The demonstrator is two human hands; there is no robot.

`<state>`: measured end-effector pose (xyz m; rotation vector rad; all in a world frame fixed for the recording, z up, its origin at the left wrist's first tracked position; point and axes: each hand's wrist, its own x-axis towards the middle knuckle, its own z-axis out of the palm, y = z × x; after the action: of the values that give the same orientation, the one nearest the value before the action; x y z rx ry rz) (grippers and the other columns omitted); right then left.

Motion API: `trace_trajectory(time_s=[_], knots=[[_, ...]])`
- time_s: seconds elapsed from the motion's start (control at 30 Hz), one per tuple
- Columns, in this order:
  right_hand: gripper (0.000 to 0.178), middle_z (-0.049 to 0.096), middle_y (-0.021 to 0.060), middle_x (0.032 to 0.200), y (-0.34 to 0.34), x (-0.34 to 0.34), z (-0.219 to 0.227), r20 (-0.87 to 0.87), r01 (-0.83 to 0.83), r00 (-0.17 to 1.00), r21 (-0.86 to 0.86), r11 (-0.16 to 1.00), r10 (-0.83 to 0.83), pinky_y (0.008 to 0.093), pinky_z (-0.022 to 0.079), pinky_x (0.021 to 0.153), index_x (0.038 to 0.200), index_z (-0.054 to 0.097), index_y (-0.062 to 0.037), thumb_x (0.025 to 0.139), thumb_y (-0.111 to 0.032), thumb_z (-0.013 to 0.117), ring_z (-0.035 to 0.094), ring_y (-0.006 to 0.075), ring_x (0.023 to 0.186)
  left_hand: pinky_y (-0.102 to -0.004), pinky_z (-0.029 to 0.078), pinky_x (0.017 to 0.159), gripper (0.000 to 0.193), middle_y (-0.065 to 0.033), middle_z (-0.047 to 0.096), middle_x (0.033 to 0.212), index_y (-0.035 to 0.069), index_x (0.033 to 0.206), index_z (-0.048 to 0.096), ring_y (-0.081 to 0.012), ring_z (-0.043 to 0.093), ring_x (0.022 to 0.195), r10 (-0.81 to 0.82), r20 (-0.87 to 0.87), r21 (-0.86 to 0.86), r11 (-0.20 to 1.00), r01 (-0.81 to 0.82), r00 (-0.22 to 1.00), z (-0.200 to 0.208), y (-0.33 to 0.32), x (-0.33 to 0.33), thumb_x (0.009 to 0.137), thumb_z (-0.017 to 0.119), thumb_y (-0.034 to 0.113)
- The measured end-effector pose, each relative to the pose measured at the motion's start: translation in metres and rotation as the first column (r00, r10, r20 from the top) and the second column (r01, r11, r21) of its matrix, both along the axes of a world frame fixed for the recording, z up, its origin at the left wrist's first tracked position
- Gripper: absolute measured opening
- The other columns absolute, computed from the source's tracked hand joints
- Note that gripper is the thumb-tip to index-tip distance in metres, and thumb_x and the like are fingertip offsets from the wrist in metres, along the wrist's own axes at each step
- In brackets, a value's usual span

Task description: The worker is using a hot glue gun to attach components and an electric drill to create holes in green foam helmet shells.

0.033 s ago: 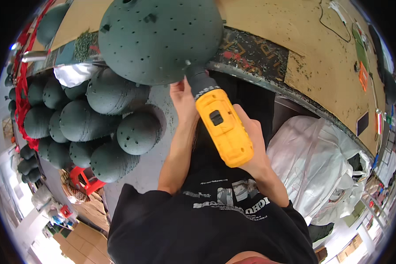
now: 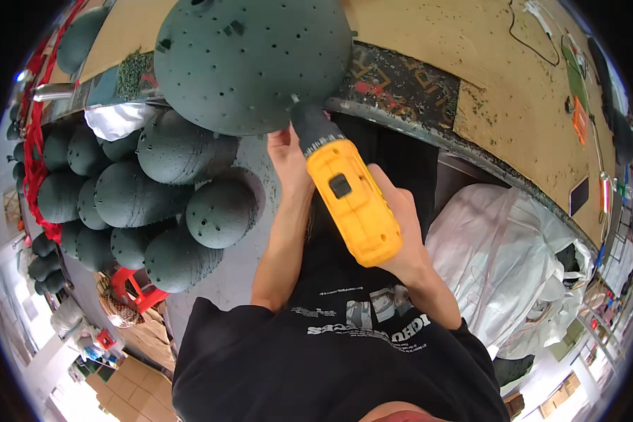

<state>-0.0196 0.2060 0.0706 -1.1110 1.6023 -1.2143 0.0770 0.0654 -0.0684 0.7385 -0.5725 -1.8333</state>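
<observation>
Large sphere: at the counter's near edge, jutting over it toward the wearer.
Drill: yellow body, black nose; off the counter's near edge, nose at the sphere; depth of bit not discernible.
Right hand: off the counter's near edge, wrapped around the drill's grip; trigger finger hidden.
Left hand: off the counter's near edge, fingers raised to the sphere's outline; whether pinching or merely steadying cannot be told.
Hazard, skidding: the bit could slide if it meets the curved wall obliquely.
Hazard, rolling: uneven pressure could turn the sphere off the counter's edge.
Hazard, injury: a slip could bring the bit onto the nearby left fingers.
Surface: dark grey-green, matte, rounded, scattered with small dark holes.
</observation>
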Motion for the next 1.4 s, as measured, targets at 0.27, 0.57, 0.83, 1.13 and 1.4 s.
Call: trace_trajectory(time_s=[0.27, 0.57, 0.83, 1.13, 1.4], knots=[[0.040, 0.058, 0.0162, 0.069, 0.021, 0.009, 0.008, 0.119, -0.065, 0.991, -0.039, 0.997, 0.069, 0.0347, 0.045, 0.054, 0.098, 0.049, -0.0027, 0.074, -0.013, 0.079, 0.062, 0.0377, 0.063, -0.0411, 0.060, 0.085, 0.019, -0.0164, 0.067, 0.114, 0.006, 0.119, 0.052, -0.0245, 0.071, 0.096, 0.144, -0.003, -0.239, 0.961, -0.140, 0.990, 0.014, -0.032, 0.011, 0.101, 0.058, 0.011], [0.031, 0.070, 0.0028, 0.091, 0.114, 0.003, -0.003, -0.369, 0.254, 0.901, 0.019, 0.967, -0.230, 0.0382, 0.049, 0.078, 0.096, 0.072, -0.0091, 0.068, -0.010, 0.085, 0.067, 0.0287, 0.090, -0.0507, 0.045, 0.105, 0.032, -0.0055, 0.060, 0.130, 0.016, 0.129, 0.055, -0.0290, 0.054, 0.122, 0.086, -0.250, -0.368, 0.913, -0.176, 0.964, 0.063, -0.061, 0.047, 0.097, 0.063, 0.017], [0.035, 0.070, 0.0034, 0.099, 0.123, -0.014, -0.016, -0.470, 0.305, 0.835, -0.041, 0.952, -0.288, 0.0374, 0.047, 0.082, 0.105, 0.070, -0.0093, 0.073, -0.010, 0.083, 0.063, 0.0282, 0.094, -0.0499, 0.037, 0.117, 0.038, -0.0119, 0.053, 0.144, 0.005, 0.131, 0.059, -0.0289, 0.048, 0.135, -0.074, -0.383, -0.387, 0.918, -0.088, 0.921, 0.072, -0.085, 0.090, 0.095, 0.065, 0.011], [0.034, 0.070, 0.0035, 0.103, 0.120, -0.006, -0.034, -0.399, 0.292, 0.877, 0.002, 0.957, -0.266, 0.0365, 0.046, 0.083, 0.105, 0.071, -0.0083, 0.073, -0.009, 0.084, 0.060, 0.0285, 0.097, -0.0438, 0.048, 0.104, 0.035, -0.0086, 0.061, 0.131, 0.002, 0.132, 0.055, -0.0248, 0.058, 0.122, -0.020, 0.046, -0.279, 0.960, 0.032, 0.999, 0.043, -0.123, 0.128, 0.102, 0.057, 0.020], [0.032, 0.070, 0.0116, 0.095, 0.072, -0.005, -0.029, -0.226, 0.072, 0.970, -0.109, 0.991, -0.095, 0.0313, 0.054, 0.074, 0.104, 0.067, -0.0001, 0.074, -0.002, 0.077, 0.070, 0.0302, 0.084, -0.0486, 0.045, 0.100, 0.038, -0.0098, 0.061, 0.107, 0.006, 0.111, 0.054, -0.0285, 0.058, 0.104, 0.110, 0.141, -0.005, 0.994, -0.111, 0.984, 0.005, -0.084, 0.106, 0.107, 0.041, 0.041]])
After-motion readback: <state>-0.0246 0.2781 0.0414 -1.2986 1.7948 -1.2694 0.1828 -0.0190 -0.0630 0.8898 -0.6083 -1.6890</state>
